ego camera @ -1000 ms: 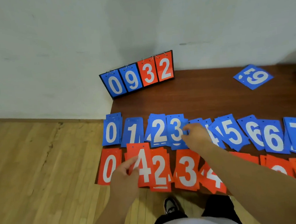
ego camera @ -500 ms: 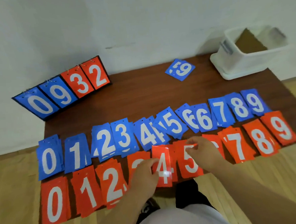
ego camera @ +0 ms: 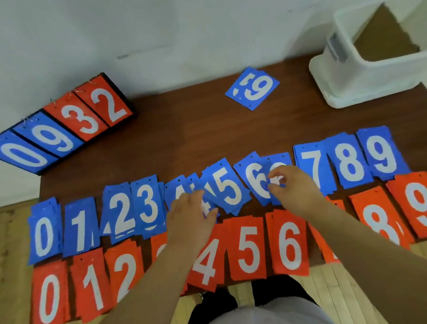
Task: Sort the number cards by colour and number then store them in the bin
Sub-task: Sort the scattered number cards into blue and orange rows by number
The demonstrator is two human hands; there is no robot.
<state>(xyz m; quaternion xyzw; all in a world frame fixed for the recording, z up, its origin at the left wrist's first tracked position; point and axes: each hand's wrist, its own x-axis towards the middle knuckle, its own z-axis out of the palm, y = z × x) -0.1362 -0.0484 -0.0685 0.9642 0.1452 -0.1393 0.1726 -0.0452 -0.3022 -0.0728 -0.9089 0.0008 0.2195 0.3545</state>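
Across the middle of the frame a row of blue cards (ego camera: 145,207) runs 0 to 9, with a row of red cards (ego camera: 246,248) just below it, both on the dark surface (ego camera: 180,141). The left hand (ego camera: 191,219) lies flat, fingers open, on the fanned blue 4 pile (ego camera: 176,192). The right hand (ego camera: 295,189) pinches the upper edge of a blue 6 card (ego camera: 255,181). The step looks like squaring up the loose blue piles. To do it well, press each fan together from both sides so edges line up, without nudging the overlapping blue 5 pile (ego camera: 228,186). A stray blue stack (ego camera: 252,88) sits at upper centre, apart; the white bin (ego camera: 367,57) waits at upper right.
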